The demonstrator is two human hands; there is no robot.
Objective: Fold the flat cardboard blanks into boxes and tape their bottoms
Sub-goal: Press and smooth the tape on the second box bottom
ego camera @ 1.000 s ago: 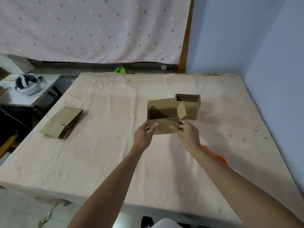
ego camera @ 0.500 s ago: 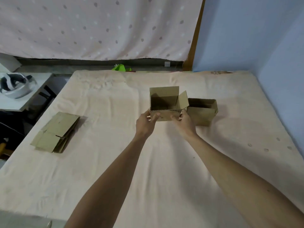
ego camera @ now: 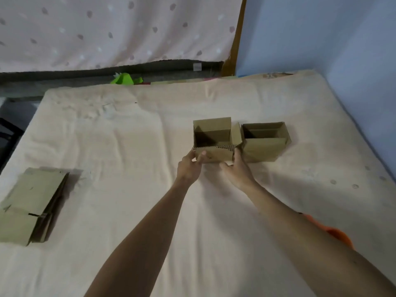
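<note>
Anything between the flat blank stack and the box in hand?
Nothing: only bare cream sheet between the stack and the held box, per the head view.

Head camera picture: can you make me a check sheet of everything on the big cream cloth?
Surface: cream sheet, wrinkled, with a few small marks at the right.
Job's things: open box, flaps up; second box close beside it; flat blanks stacked at the left. No tape seen.
Clutter: orange thing by the right arm; green thing past the far edge.
Hands: left hand and right hand both hold the open box's near wall.
Cables: nothing seen.
Surroundings: dotted curtain, blue wall.
</note>
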